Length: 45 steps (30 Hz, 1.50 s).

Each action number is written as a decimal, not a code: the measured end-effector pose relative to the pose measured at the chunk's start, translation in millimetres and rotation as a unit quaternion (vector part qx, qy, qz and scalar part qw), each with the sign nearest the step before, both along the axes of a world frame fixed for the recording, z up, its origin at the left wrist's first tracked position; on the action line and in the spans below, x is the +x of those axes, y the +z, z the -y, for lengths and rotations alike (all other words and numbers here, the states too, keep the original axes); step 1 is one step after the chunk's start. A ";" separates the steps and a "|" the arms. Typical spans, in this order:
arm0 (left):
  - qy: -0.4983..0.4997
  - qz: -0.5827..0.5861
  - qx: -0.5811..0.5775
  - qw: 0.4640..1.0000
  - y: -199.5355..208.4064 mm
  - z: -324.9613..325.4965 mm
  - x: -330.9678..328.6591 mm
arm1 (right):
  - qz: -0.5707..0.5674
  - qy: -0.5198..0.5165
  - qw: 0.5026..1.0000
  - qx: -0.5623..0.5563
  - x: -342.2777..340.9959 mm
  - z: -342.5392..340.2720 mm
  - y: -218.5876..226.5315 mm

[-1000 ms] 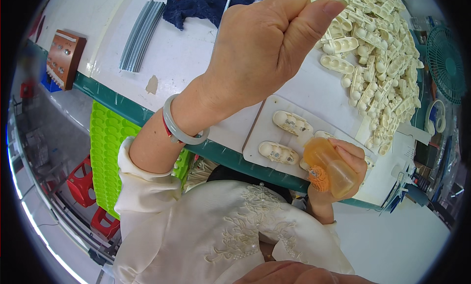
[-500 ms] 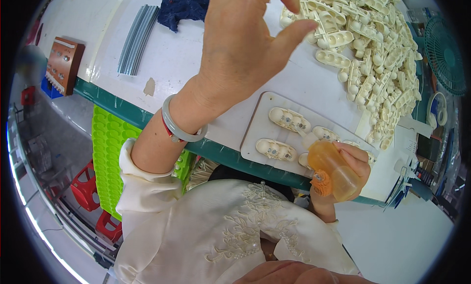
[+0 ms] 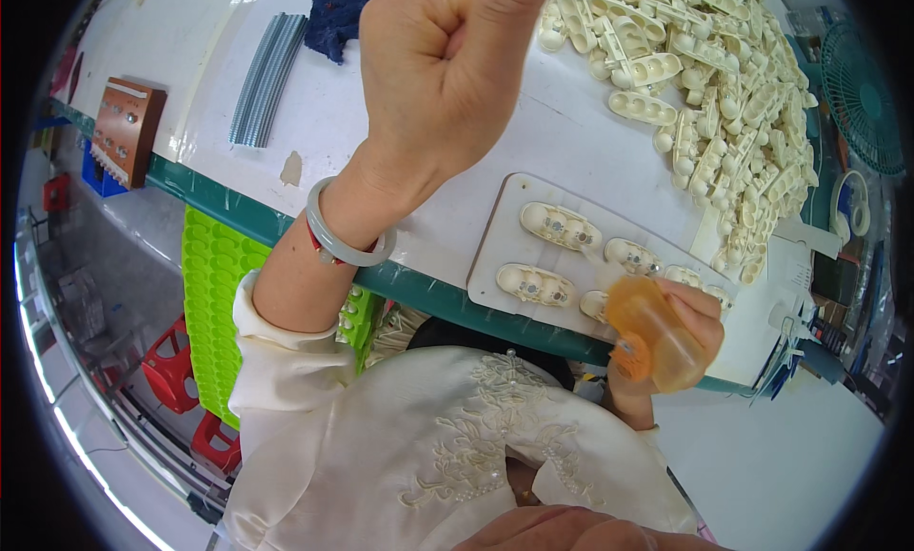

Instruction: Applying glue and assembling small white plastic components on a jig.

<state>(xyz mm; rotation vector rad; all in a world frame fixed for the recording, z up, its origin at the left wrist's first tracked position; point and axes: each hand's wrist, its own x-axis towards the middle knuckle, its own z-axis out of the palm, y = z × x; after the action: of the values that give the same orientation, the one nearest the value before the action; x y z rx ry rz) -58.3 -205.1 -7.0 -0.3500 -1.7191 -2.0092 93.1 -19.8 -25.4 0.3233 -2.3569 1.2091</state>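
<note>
My right hand [image 3: 703, 320] grips a soft, clear squeeze bottle [image 3: 657, 327] of amber liquid, an orange wrapping around its lower part. Its pale nozzle points up-left, among the cream oval pieces on a flat white board [image 3: 497, 248]. Each oval piece [image 3: 562, 225] has rounded hollows and small metal bits; the bottle and my right hand hide some of them. My left hand [image 3: 443, 84] is raised over the table with curled fingers, a bangle on its wrist. Its fingertips are hidden and partly cut off by the top edge, so I cannot make out what they hold.
A large heap of cream plastic pieces [image 3: 714, 84] covers the far right. Grey ridged strips [image 3: 268, 80] and a dark blue cloth [image 3: 335, 22] lie at far left. A brown block [image 3: 127, 132], a green textured tray [image 3: 214, 303] and a green fan [image 3: 862, 99] surround the work.
My left hand has turned and curled, its thumb and finger no longer spread toward the heap. The bottle has shifted slightly right and down in my right hand.
</note>
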 end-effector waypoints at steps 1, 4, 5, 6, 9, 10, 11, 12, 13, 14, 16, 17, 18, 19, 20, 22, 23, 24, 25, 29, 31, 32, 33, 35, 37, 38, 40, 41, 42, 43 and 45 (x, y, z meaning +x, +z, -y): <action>-0.002 0.000 0.000 1.000 -0.8 0.0 -0.9 | -0.020 -0.016 1.000 0.001 4.8 -5.6 -4.4; -0.024 0.009 0.030 0.999 -0.7 -3.3 -2.7 | -0.018 -0.035 0.999 0.003 13.4 -11.3 -7.9; -0.067 0.068 0.252 0.963 -3.0 -5.6 -0.7 | 0.001 -0.031 1.000 0.000 15.0 -11.6 -8.9; -0.072 0.070 0.251 0.963 -1.9 -5.9 -0.7 | 0.001 -0.036 0.999 0.000 15.4 -13.1 -8.6; 0.015 0.005 -0.089 0.996 6.8 -9.0 -2.3 | 0.000 -0.002 0.999 0.044 13.6 -15.8 -9.5; 0.030 0.025 -0.091 0.995 11.4 -14.8 -1.8 | -0.004 -0.003 1.000 0.026 13.3 -14.2 -11.5; 0.046 0.045 -0.092 0.994 15.2 -21.2 -1.5 | -0.009 -0.005 1.000 0.009 12.9 -14.1 -12.7; 0.061 0.064 -0.094 0.992 16.8 -25.1 -1.8 | -0.009 -0.008 1.000 0.008 12.4 -14.9 -12.3; 0.058 0.064 -0.094 0.992 12.4 -25.8 -4.1 | -0.004 -0.001 1.000 0.016 11.6 -15.8 -11.0; 0.113 -0.003 -0.150 0.982 4.0 -24.4 -7.0 | 0.001 0.006 1.000 0.022 12.1 -16.8 -10.4; 0.165 -0.071 -0.206 0.962 -9.2 -11.4 -9.8 | -0.001 0.000 1.000 0.017 16.9 -19.7 -9.5; 0.146 -0.094 -0.240 0.955 -12.9 2.7 -9.7 | -0.003 -0.003 1.000 0.013 18.6 -20.0 -7.6; 0.122 -0.117 -0.272 0.947 -16.5 9.3 -10.3 | -0.002 -0.007 1.000 0.013 20.0 -20.9 -8.8; 0.096 -0.126 -0.264 0.952 -17.2 10.1 -10.8 | -0.003 -0.020 1.000 0.015 21.1 -21.6 -10.3; 0.093 -0.127 -0.264 0.952 -18.6 9.9 -10.4 | -0.003 -0.032 0.999 0.017 21.5 -22.0 -11.1; 0.081 -0.087 -0.209 0.971 -22.4 8.9 -9.0 | -0.009 -0.020 1.000 0.019 18.8 -22.5 -11.7; 0.079 -0.088 -0.210 0.971 -22.3 8.4 -8.9 | -0.016 -0.006 1.000 0.022 16.8 -22.8 -11.8; 0.087 -0.073 -0.225 0.968 -22.0 7.9 -8.2 | -0.016 -0.008 1.000 0.022 15.7 -22.5 -11.4; 0.095 -0.057 -0.241 0.964 -22.0 7.3 -8.0 | -0.010 -0.010 0.999 0.035 14.7 -21.4 -10.5; -0.043 -0.007 -0.083 0.996 -23.9 11.3 -8.9 | -0.015 -0.012 0.999 0.038 16.3 -15.8 -4.1; -0.051 0.012 -0.109 0.993 -20.7 13.6 -7.9 | -0.036 -0.033 0.998 0.028 26.3 -26.8 -11.4; -0.055 0.012 -0.107 0.993 -19.0 10.4 -7.6 | -0.057 -0.053 0.997 0.019 30.5 -33.4 -14.6; -0.016 0.004 -0.127 0.992 -16.7 6.5 -7.4 | -0.056 -0.057 0.997 0.022 32.4 -37.3 -14.9; 0.011 -0.017 -0.123 0.992 -17.6 2.6 -11.7 | -0.054 -0.101 0.993 0.039 36.5 -44.0 -14.3; 0.053 0.001 -0.168 0.984 -14.7 -8.9 -9.1 | -0.040 -0.093 0.994 0.043 37.0 -48.7 -13.4; 0.101 0.018 -0.215 0.971 -12.1 -13.2 -8.2 | -0.028 -0.081 0.995 0.042 36.5 -50.0 -12.9; 0.123 0.028 -0.231 0.965 -16.2 -3.8 -9.5 | -0.013 -0.060 0.997 0.040 36.8 -54.0 -10.7; 0.126 -0.010 -0.278 0.952 -18.9 2.8 -9.9 | -0.001 -0.034 0.999 0.037 36.1 -54.8 -10.6; 0.129 -0.048 -0.323 0.936 -20.0 5.3 -10.5 | -0.002 -0.037 0.999 0.036 35.1 -53.5 -10.8; 0.124 -0.068 -0.309 0.941 -20.2 3.4 -11.4 | -0.006 -0.045 0.999 0.023 33.9 -50.5 -11.1; 0.109 -0.064 -0.282 0.951 -25.4 3.1 -12.0 | -0.011 -0.051 0.999 0.009 31.7 -46.6 -12.5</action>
<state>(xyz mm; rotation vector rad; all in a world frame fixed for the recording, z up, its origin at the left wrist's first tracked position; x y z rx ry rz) -70.3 -208.2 -32.4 -0.4394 -2.1176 -1.2858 124.9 26.8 -37.9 0.2177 -2.3376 1.1310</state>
